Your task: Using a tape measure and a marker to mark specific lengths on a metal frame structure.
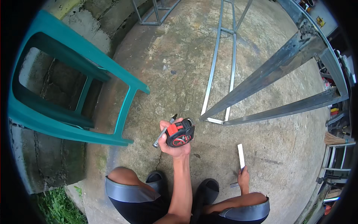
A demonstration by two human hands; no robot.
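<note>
In front of my knees, my left hand (174, 147) is closed around a black and red tape measure (180, 133). The same hand also grips a grey marker (161, 136) with a dark tip, which slants up to the right beside the tape measure. Beyond my right knee, my right hand (244, 178) is closed on the lower end of a narrow, flat, whitish bar (241, 155) that points away from me. A short grey metal piece (234, 184) shows left of that hand; I cannot tell whether it joins the bar.
A green plastic stool (128, 108) lies on its side at left by a block wall (56, 160). Welded grey metal frames (261, 80) stand at right and lie further off (213, 71). A broom (333, 138) and clutter line the right edge of the concrete floor (276, 145).
</note>
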